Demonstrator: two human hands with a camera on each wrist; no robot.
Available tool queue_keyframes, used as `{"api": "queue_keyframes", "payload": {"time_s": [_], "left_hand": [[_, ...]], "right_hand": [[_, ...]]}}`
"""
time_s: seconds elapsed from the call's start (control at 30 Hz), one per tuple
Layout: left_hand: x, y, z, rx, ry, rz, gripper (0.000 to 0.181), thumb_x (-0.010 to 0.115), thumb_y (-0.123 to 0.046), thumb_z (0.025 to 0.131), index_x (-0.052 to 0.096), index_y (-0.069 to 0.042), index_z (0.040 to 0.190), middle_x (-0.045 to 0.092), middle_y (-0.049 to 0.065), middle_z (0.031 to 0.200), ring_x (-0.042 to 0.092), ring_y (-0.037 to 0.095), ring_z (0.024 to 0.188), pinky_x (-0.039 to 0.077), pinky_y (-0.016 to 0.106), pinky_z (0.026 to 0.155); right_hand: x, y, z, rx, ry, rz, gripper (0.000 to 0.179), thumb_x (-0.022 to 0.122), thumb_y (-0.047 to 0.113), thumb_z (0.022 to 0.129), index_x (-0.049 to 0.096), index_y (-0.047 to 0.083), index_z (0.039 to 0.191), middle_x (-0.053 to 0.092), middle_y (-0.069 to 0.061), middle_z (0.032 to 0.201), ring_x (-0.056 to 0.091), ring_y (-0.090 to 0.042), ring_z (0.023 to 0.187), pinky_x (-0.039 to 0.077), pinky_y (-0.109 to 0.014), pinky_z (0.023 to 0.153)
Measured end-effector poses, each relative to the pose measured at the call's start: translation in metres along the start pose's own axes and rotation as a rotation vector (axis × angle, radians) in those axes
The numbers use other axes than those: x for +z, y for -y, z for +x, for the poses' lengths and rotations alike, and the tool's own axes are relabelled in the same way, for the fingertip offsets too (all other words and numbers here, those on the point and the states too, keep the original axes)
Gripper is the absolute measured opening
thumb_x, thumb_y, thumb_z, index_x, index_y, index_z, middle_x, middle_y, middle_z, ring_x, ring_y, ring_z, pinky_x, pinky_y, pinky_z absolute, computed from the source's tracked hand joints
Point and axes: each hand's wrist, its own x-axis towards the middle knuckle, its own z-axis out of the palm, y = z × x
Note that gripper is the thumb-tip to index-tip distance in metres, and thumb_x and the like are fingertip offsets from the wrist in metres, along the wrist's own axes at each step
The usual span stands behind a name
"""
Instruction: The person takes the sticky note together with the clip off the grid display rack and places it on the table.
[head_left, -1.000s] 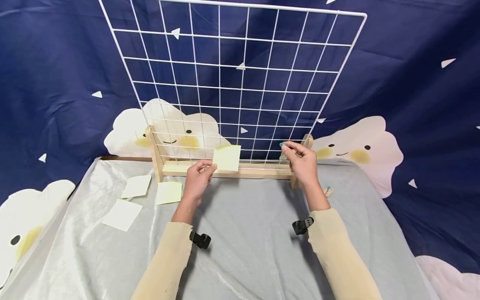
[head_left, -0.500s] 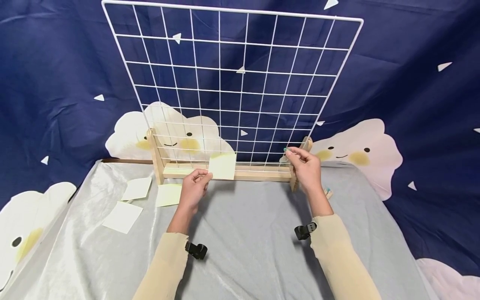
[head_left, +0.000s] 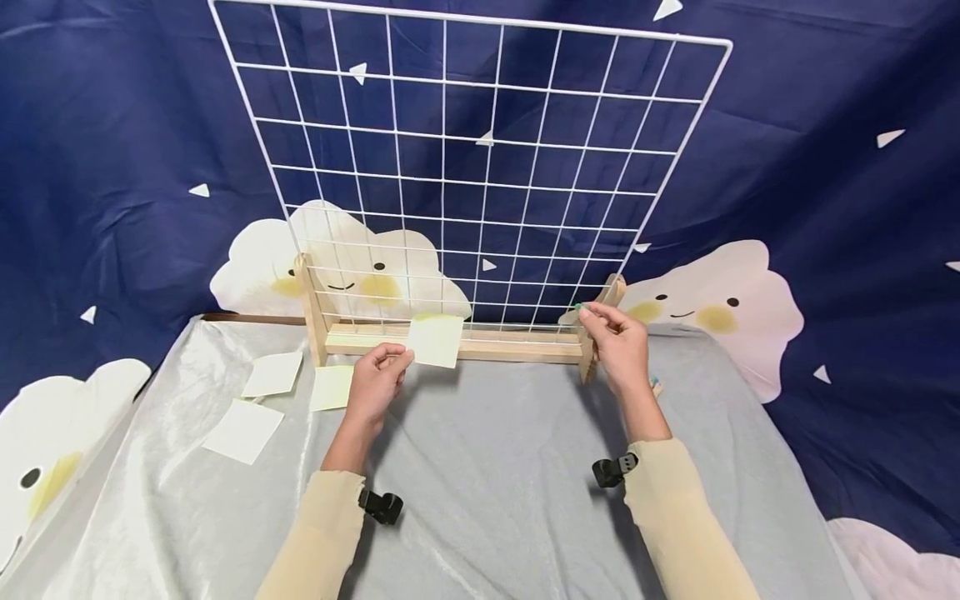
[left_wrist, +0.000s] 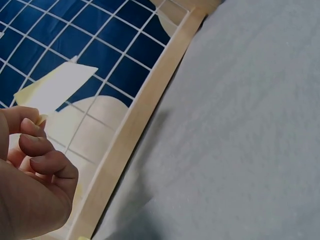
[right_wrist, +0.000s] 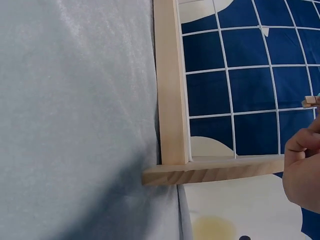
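My left hand (head_left: 375, 383) pinches a pale yellow sticky note (head_left: 435, 340) by its left edge, in front of the lower part of a white wire grid (head_left: 444, 134). In the left wrist view the note (left_wrist: 62, 89) is tilted, with the thumb and index finger at its corner. My right hand (head_left: 618, 337) pinches a small clothespin with a green bit (head_left: 579, 307), near the grid's lower right. The right wrist view shows the wooden end of this clothespin (right_wrist: 311, 101) at the right edge; the rest of it is cut off.
A wooden stand (head_left: 517, 351) bears the grid upright at the back of the grey cloth-covered table (head_left: 495, 467). Left of it lie three loose notes, among them a yellow one (head_left: 330, 388) and a white one (head_left: 243, 431). More clothespins (head_left: 657, 387) lie beyond my right wrist.
My left hand has drawn the note to the left and lower, away from the grid's middle. My right hand has shifted slightly right and down with the clothespin.
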Motion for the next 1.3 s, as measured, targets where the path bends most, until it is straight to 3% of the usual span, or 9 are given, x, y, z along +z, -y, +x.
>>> {"api": "queue_keyframes", "payload": {"time_s": [0.33,0.63,1.0,1.3], "left_hand": [[-0.008,0.006,-0.006,-0.007,-0.022,0.000,0.017,0.068,-0.011,0.097,0.067,0.003,0.107,0.051,-0.003,0.062,0.037,0.007,0.049,0.030,0.021,0.048],[-0.020,0.009,-0.007,-0.032,-0.085,0.013,0.018,0.070,-0.013,0.095,0.067,0.003,0.103,0.053,-0.001,0.062,0.041,0.006,0.050,0.033,0.020,0.047],[-0.033,0.018,-0.009,-0.058,-0.140,0.060,0.009,0.069,-0.008,0.093,0.068,0.001,0.094,0.055,-0.001,0.061,0.038,0.004,0.046,0.032,0.020,0.046],[-0.047,0.024,-0.011,-0.088,-0.175,0.091,0.015,0.070,-0.011,0.093,0.070,0.003,0.098,0.052,-0.004,0.060,0.037,0.003,0.045,0.033,0.021,0.045]], "right_hand": [[-0.003,0.005,-0.009,0.015,-0.002,0.015,0.032,0.069,-0.001,0.094,0.061,-0.022,0.116,0.054,0.006,0.063,0.041,-0.004,0.042,0.034,-0.017,0.041],[-0.017,-0.024,0.001,0.035,-0.049,-0.025,0.032,0.072,0.007,0.094,0.066,-0.013,0.119,0.054,0.009,0.064,0.042,-0.004,0.043,0.034,-0.017,0.042],[-0.027,-0.036,-0.006,0.057,-0.104,-0.008,0.029,0.073,0.008,0.094,0.068,-0.012,0.114,0.056,0.006,0.065,0.045,-0.003,0.049,0.034,-0.016,0.042],[-0.038,-0.045,-0.006,0.073,-0.128,-0.042,0.033,0.075,0.014,0.093,0.069,-0.010,0.115,0.055,0.006,0.064,0.043,-0.004,0.045,0.033,-0.017,0.039]]}}
